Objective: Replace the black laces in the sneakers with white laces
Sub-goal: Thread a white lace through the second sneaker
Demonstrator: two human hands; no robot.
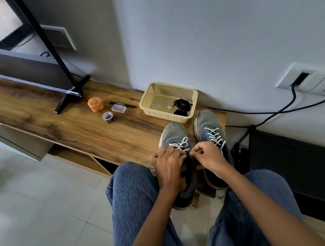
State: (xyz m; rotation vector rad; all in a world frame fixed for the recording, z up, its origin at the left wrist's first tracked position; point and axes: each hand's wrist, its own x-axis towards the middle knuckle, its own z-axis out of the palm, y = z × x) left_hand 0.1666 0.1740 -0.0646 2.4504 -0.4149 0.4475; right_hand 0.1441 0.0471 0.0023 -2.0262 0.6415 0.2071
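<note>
Head camera looks steeply down (wide-angle), close above the lap.

Both hands down at the laces, knees up in frame

Left hand (168, 164) comes in from the lower left, forearm bare, back of the hand facing the camera, fingers curled down and bunched together at the tips with a thin ring (169, 151) on one finger. Right hand (208, 155) reaches in from the lower right, also bare-armed, fingers tucked in tight, thumb and forefinger pinched together right by the left fingertips. The two hands are nearly touching. Can't make out exactly what each pinch has in it. Both legs are in blue jeans (133, 190), knees bent, one under each forearm.
</note>
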